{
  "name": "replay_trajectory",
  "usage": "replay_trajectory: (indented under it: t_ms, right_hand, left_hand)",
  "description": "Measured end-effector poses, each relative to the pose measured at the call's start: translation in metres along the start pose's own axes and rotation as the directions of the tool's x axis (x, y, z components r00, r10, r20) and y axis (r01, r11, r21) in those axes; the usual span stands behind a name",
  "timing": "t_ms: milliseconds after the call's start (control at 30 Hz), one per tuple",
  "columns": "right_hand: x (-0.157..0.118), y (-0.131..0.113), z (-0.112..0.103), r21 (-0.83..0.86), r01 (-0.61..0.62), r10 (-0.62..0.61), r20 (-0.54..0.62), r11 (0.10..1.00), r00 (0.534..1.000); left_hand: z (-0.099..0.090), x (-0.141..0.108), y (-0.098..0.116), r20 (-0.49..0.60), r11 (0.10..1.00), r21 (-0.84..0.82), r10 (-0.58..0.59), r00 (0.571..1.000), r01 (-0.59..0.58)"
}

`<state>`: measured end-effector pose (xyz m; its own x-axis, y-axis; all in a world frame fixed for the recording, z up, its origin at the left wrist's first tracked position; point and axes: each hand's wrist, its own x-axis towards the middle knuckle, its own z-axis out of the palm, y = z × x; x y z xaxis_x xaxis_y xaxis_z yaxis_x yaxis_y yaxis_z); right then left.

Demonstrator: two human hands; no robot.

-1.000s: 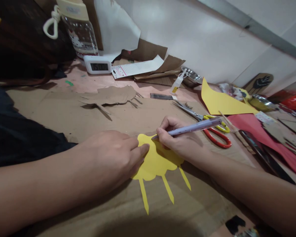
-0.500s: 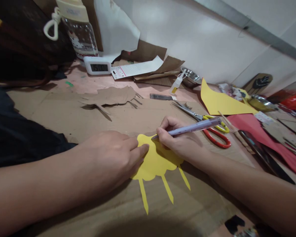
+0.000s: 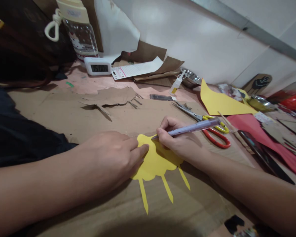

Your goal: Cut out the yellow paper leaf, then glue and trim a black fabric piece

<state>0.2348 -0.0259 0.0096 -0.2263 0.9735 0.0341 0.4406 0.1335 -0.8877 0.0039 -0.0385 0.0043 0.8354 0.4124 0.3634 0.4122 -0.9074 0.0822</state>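
Observation:
A yellow paper cutout [image 3: 153, 164] with a scalloped edge and several thin pointed strips lies on the brown cardboard [image 3: 64, 115]. My left hand [image 3: 118, 153] presses on its left side, thumb on the paper and the other fingers partly hidden; it grips nothing that shows. My right hand [image 3: 179, 136] is closed round a light purple pen [image 3: 192, 127], whose tip touches the cutout near its upper edge. Beyond the right hand lie scissors [image 3: 215, 138] with red and yellow handles.
A cut cardboard shape [image 3: 115, 96] lies behind my hands. Farther back stand a bottle [image 3: 82, 38], a white digital clock [image 3: 98, 66] and a small glue bottle [image 3: 177, 84]. Yellow paper [image 3: 219, 102], red paper [image 3: 254, 126] and a black tool [image 3: 266, 158] are at the right.

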Motion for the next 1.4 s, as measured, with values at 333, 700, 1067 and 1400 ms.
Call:
replay_trajectory:
  t_ms: [333, 700, 1067, 1400]
  right_hand:
    - [-0.0003, -0.0015, -0.0005, -0.010, -0.003, 0.003, -0.003, 1.000, 1.000]
    - [-0.0009, -0.0009, 0.0000, -0.040, -0.011, 0.010, -0.011, 0.999, 1.000]
    - [-0.0009, -0.0038, -0.0002, -0.039, -0.028, 0.028, -0.003, 0.999, 1.000]
    - [-0.0012, -0.0004, 0.0000, -0.033, -0.001, 0.001, 0.000, 0.999, 1.000]
  left_hand:
    - [-0.0013, 0.0016, 0.0010, 0.075, 0.996, 0.084, 0.023, 0.997, -0.029]
    - [-0.0014, 0.0015, 0.0014, 0.072, 0.995, 0.099, 0.023, 0.997, -0.030]
    - [-0.0036, 0.0015, 0.0003, 0.081, 0.997, 0.074, 0.021, 0.997, -0.027]
    - [-0.0019, 0.0022, 0.0005, 0.079, 0.995, 0.097, 0.022, 0.997, -0.029]
